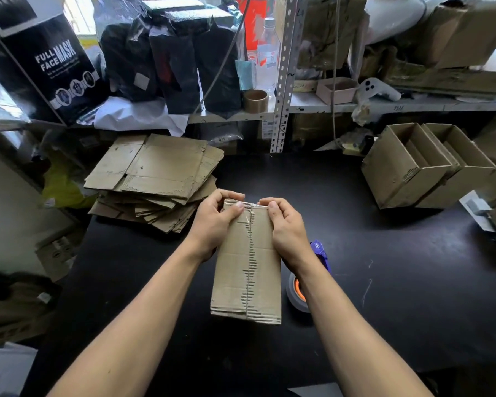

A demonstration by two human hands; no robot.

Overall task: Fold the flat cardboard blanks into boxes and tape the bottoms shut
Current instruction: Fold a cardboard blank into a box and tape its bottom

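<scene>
Though worn, box (246,265) seam clear-taped

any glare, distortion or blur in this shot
Head view: wide-angle bend bows the shelf post; the window at top left is blown out; clear tape on the box glints between the left hand and right hand; edges look soft.

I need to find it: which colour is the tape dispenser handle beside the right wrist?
Purple; the tape dispenser handle shows best in the head view.

The blanks stack (155,179) lies left on the table (384,282), folded boxes (424,164) right, a tape roll (297,293) seemingly between.
</scene>
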